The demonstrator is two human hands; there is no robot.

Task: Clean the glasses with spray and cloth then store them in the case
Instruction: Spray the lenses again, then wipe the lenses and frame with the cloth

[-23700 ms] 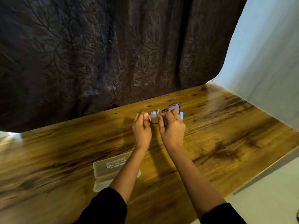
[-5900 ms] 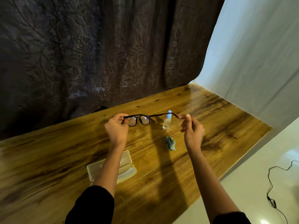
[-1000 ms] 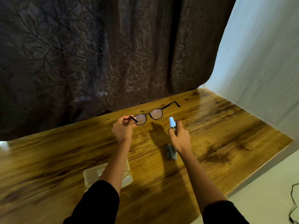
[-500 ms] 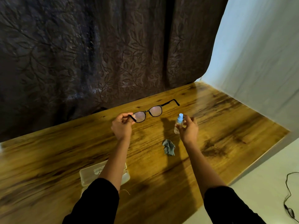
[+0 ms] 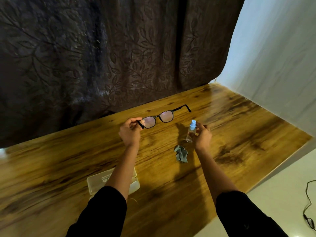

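Observation:
My left hand [image 5: 130,132] pinches the left temple of the black-framed glasses [image 5: 165,116] and holds them above the wooden table [image 5: 68,161] with both arms unfolded. My right hand [image 5: 201,135] grips a small clear spray bottle [image 5: 191,131] with a light blue top, held upright just right of the glasses. A crumpled grey cloth [image 5: 181,153] lies on the table below the bottle. The translucent case [image 5: 95,183] lies open near the front, partly hidden by my left forearm.
A dark leaf-patterned curtain [image 5: 102,57] hangs behind the table. A white wall [image 5: 277,65] runs along the right side. The table's right edge drops to a pale floor where a black cable [image 5: 307,207] lies.
My right hand has lifted the spray bottle from the table and moved it slightly right. The cloth, hidden by that hand a second ago, now shows. The glasses stay held up by my left hand.

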